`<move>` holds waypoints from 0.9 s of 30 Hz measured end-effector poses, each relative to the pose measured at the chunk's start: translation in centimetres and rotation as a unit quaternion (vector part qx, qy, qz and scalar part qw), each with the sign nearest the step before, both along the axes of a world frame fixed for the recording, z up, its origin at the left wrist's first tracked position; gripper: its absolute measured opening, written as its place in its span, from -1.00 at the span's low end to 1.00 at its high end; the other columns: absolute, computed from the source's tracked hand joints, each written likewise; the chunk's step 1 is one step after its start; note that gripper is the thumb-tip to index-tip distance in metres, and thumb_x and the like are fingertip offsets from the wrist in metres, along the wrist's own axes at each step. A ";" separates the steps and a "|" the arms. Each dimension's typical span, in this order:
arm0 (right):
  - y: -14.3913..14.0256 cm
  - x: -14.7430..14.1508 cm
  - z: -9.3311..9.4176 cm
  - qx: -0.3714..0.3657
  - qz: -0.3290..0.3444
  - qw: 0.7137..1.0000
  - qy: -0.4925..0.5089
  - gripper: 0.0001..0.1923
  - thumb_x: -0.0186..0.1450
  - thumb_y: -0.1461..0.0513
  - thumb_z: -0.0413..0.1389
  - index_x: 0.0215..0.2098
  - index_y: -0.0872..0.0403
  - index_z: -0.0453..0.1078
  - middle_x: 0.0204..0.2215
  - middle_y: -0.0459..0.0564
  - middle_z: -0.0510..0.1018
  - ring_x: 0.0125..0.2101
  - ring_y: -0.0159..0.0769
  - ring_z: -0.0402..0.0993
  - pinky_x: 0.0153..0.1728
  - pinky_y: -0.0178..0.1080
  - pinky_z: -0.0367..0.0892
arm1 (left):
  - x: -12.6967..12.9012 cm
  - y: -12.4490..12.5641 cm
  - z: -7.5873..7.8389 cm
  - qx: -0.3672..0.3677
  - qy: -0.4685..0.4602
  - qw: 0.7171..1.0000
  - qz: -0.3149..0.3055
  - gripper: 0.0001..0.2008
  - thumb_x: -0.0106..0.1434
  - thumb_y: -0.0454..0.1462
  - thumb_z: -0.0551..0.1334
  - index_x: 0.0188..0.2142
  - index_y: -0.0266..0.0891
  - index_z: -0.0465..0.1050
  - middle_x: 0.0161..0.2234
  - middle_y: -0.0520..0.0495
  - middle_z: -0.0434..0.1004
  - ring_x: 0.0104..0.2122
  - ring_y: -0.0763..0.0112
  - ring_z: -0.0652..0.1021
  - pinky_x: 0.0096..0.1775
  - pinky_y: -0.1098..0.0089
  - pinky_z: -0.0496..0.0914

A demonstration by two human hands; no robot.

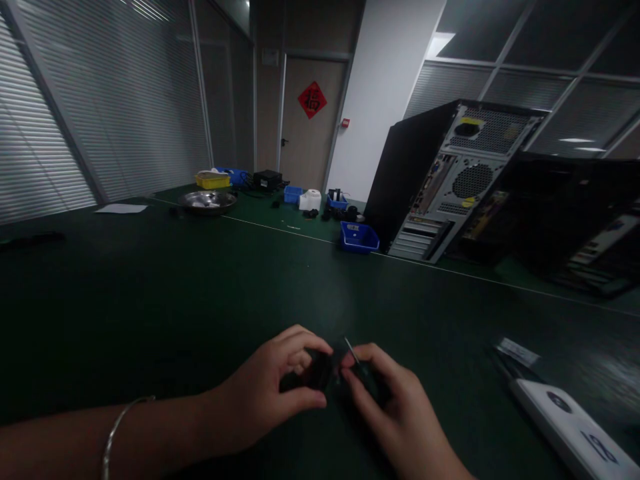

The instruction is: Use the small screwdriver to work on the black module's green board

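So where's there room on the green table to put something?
Open green tabletop lies between the left hand and the metal bowl, and between the right hand and the nearest blue bin. It's crowded around the white vented box and beside the computer tower.

Two hands close together above a dark green surface (200, 287).
The left hand (280, 380), with a bangle (111, 430) at its wrist, curls around a small, blurred dark part (323, 371); just beside it, the right hand (395, 400) grips a slim metal-shafted tool (351, 350). Beyond stand a blue tray (360, 247) and a black computer tower (423, 170).
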State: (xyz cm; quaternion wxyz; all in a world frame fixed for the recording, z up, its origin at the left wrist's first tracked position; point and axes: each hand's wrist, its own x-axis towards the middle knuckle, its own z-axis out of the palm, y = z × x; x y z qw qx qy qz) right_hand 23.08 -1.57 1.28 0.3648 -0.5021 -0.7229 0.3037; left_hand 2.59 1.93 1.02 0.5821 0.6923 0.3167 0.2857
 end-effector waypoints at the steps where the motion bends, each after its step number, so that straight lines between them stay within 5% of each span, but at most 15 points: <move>1: 0.0 0.0 0.1 -0.006 -0.021 0.999 0.029 -0.92 0.31 0.26 0.08 -0.26 0.05 0.41 -0.34 -0.02 0.59 -0.34 -0.25 0.53 -0.34 -0.32 0.40 | 0.1 0.1 -0.1 -0.063 -0.029 0.998 -0.006 -0.59 0.16 -0.38 0.33 0.00 -0.23 0.34 -0.19 -0.07 0.52 -0.15 0.29 0.55 -0.07 0.25 0.39; 4: -0.1 -0.2 0.3 -0.059 -0.060 0.990 0.111 -0.82 0.29 0.13 0.13 -0.21 0.05 0.44 -0.41 -0.03 0.55 -0.55 -0.36 0.42 -0.63 -0.40 0.32 | 0.5 0.3 -0.1 -0.181 -0.095 0.979 -0.010 -0.56 0.12 -0.43 0.36 -0.01 -0.26 0.33 -0.23 -0.05 0.58 -0.15 0.29 0.59 -0.06 0.25 0.40; 7: -0.4 -0.6 0.2 -0.125 -0.066 0.975 0.174 -0.69 0.26 0.01 0.17 -0.19 0.05 0.43 -0.49 -0.09 0.48 -0.68 -0.47 0.25 -0.76 -0.48 0.19 | 0.6 0.4 -0.3 -0.203 -0.129 0.971 -0.005 -0.57 0.09 -0.46 0.38 -0.06 -0.26 0.37 -0.13 -0.07 0.55 -0.18 0.31 0.62 -0.08 0.27 0.42; 16: -0.9 -1.0 0.2 -0.102 -0.005 0.979 0.179 -0.77 0.28 0.05 0.17 -0.31 0.05 0.43 -0.29 0.03 0.47 -0.49 -0.36 0.36 -0.75 -0.50 0.27 | 0.5 0.2 -1.0 -0.183 -0.151 0.971 -0.032 -0.59 0.11 -0.46 0.37 -0.05 -0.27 0.40 -0.11 -0.13 0.57 -0.16 0.32 0.59 -0.09 0.29 0.42; 22: -0.9 -0.7 -0.2 -0.136 -0.044 0.971 0.193 -0.72 0.29 0.00 0.16 -0.23 0.03 0.41 -0.37 -0.09 0.42 -0.62 -0.51 0.25 -0.74 -0.52 0.26 | 0.5 0.2 -0.6 -0.197 -0.133 0.971 -0.024 -0.55 0.13 -0.42 0.36 0.02 -0.29 0.36 -0.14 -0.16 0.56 -0.21 0.29 0.60 -0.12 0.23 0.42; 27: -0.7 -0.5 -0.2 -0.116 -0.060 0.975 0.179 -0.73 0.29 0.02 0.16 -0.20 0.02 0.42 -0.40 -0.11 0.41 -0.64 -0.51 0.24 -0.73 -0.50 0.27 | 0.4 0.3 -0.5 -0.106 -0.103 0.989 -0.001 -0.64 0.23 -0.38 0.24 0.04 -0.27 0.43 0.02 -0.19 0.38 -0.29 0.41 0.50 -0.17 0.28 0.39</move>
